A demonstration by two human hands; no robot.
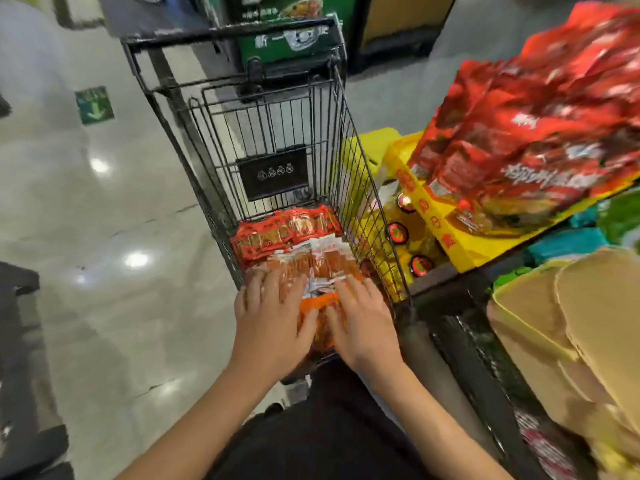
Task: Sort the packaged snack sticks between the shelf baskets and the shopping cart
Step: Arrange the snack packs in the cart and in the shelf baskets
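On a glossy shop floor (pixel 104 209) stands a wire cart (pixel 273 140). Inside it lie snack packets (pixel 298 244); the left hand (pixel 273 327) and right hand (pixel 363 323) press flat on them, fingers spread, gripping nothing.

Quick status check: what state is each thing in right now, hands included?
left hand: open, fingers flat on the snack packs
right hand: open, fingers flat on the snack packs
snack packs: piled in the cart
shopping cart: standing beside the shelf, partly filled
red bags: heaped in the yellow tray
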